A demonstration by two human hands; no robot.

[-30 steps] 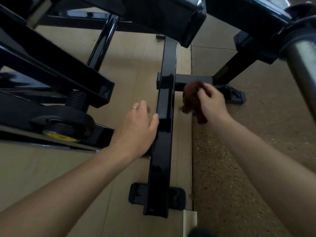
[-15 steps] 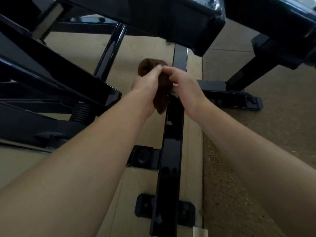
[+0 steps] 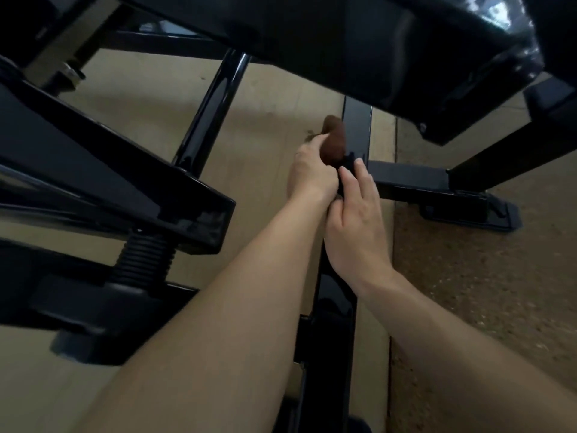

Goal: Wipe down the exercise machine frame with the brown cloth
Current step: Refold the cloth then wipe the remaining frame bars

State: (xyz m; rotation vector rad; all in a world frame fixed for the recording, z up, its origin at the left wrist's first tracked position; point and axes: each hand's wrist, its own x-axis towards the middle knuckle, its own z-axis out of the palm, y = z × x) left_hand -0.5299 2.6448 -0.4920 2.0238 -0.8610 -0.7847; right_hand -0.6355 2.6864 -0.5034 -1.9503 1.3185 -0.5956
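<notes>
Head view, near to far. Two bare forearms reaching down over the black frame rail (image 3: 335, 310), low above the floor. Right hand (image 3: 356, 214) resting on the rail just short of the cross joint, fingers fairly straight and spread, holding nothing; thumb side hidden by the left wrist, so any contact there cannot be told. Left hand (image 3: 312, 170) just beyond and touching it, fingers curled round the brown cloth (image 3: 334, 142), bunched into a wad and pressed against the left face of the rail. Further on, the same rail running under a thick black upper beam (image 3: 359, 42); a side foot (image 3: 468, 210) branching right onto speckled rubber flooring (image 3: 484, 307); tan board flooring (image 3: 265, 120) on the left, with a slanted black strut (image 3: 212, 110) and a ribbed spring (image 3: 145, 257).

Step in hand, by the look of it: wiping the floor rail near the joint. Next move likely calls for sliding the wad along the rail with steady pressure while bracing with the free hand, then covering the cross piece and the far stretch.
</notes>
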